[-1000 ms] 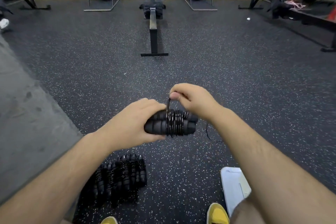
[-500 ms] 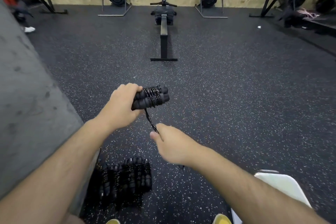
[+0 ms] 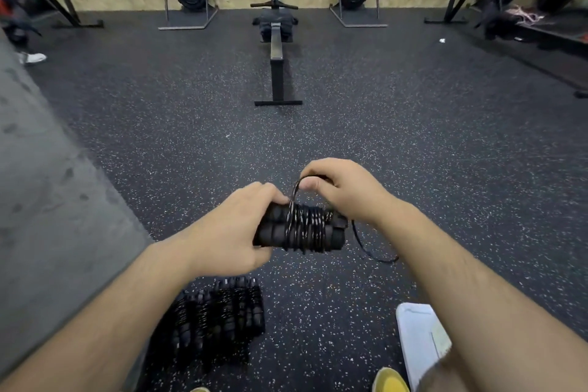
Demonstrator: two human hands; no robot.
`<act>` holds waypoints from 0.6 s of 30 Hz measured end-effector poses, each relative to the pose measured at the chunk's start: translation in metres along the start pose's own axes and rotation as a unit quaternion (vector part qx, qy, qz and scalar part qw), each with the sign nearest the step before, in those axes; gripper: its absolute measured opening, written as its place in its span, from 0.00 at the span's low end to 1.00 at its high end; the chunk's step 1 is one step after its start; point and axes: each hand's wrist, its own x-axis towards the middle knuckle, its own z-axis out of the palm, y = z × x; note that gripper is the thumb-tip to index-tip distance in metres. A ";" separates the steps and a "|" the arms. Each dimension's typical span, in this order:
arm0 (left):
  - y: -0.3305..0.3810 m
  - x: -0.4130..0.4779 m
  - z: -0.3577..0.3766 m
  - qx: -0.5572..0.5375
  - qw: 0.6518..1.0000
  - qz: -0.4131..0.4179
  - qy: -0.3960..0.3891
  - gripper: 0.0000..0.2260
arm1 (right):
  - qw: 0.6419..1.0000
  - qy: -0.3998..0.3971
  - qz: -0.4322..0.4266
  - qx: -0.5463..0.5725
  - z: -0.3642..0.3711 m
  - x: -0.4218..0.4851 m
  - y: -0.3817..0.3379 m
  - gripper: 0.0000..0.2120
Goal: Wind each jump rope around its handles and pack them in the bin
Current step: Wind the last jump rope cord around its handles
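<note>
gripping wound handles [image 3: 300,229], left hand [image 3: 229,234]; right hand [image 3: 342,188] pinching rope [image 3: 294,191]; open floor [image 3: 413,137] ahead

Head-worn camera, looking forward and down, hands [image 3: 286,219] close

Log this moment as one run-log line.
left hand grips handles | right hand pinches rope, winding | loose tail remains | wound ropes on floor

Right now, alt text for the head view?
Left hand grips two black handles wrapped in rope; right hand pinches a loop of it above them, a short tail hanging. Wound ropes lie below on the speckled gym floor, rowers by the far wall.
</note>
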 end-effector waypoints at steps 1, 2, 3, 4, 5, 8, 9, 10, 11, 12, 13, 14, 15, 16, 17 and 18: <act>0.005 -0.003 -0.001 -0.039 0.999 -0.017 -0.007 0.28 | 0.999 -0.010 0.016 0.041 0.002 0.000 0.007 0.08; 0.009 -0.005 -0.001 -0.079 0.996 -0.032 -0.011 0.28 | 0.995 -0.028 0.040 0.088 0.002 -0.001 0.007 0.08; 0.012 -0.005 -0.001 -0.106 0.994 -0.039 -0.007 0.28 | 0.990 -0.054 0.057 0.119 0.007 -0.002 0.010 0.10; 0.013 -0.004 0.000 -0.116 0.992 -0.042 0.007 0.28 | 0.985 -0.107 0.077 0.112 0.011 -0.005 0.007 0.14; 0.014 -0.002 0.001 -0.115 0.992 -0.047 0.027 0.27 | 0.977 -0.168 0.102 0.086 0.020 -0.006 0.003 0.15; 0.001 0.008 0.003 -0.047 0.991 -0.067 0.103 0.27 | 0.974 -0.199 0.104 -0.009 0.049 -0.007 -0.020 0.14; -0.007 0.012 0.004 -0.017 0.990 -0.070 0.124 0.27 | 0.978 -0.184 0.097 -0.022 0.055 -0.010 -0.031 0.14; -0.016 0.015 0.003 0.011 0.987 -0.073 0.141 0.27 | 0.980 -0.177 0.085 -0.032 0.061 -0.013 -0.040 0.14; -0.025 0.018 0.003 0.037 0.985 -0.072 0.154 0.26 | 0.981 -0.178 0.065 -0.046 0.063 -0.019 -0.050 0.14; -0.034 0.021 0.003 0.064 0.983 -0.067 0.161 0.26 | 0.980 -0.185 0.050 -0.046 0.062 -0.026 -0.061 0.13; -0.041 0.023 0.003 0.091 0.981 -0.062 0.162 0.25 | 0.980 -0.188 0.037 -0.046 0.063 -0.032 -0.066 0.13; -0.047 0.024 0.004 0.122 0.978 -0.060 0.158 0.25 | 0.980 -0.195 0.023 -0.044 0.061 -0.037 -0.073 0.12; -0.050 0.025 0.005 0.156 0.975 -0.057 0.150 0.25 | 0.979 -0.195 0.011 -0.049 0.056 -0.041 -0.078 0.12; -0.053 0.025 0.006 0.185 0.971 -0.053 0.140 0.25 | 0.981 -0.186 -0.009 -0.061 0.050 -0.045 -0.083 0.12; -0.055 0.024 0.007 0.204 0.970 -0.046 0.127 0.25 | 0.983 -0.163 -0.027 -0.077 0.044 -0.046 -0.085 0.12; -0.055 0.023 0.009 0.213 0.970 -0.036 0.111 0.25 | 0.984 -0.141 -0.040 -0.105 0.035 -0.046 -0.087 0.13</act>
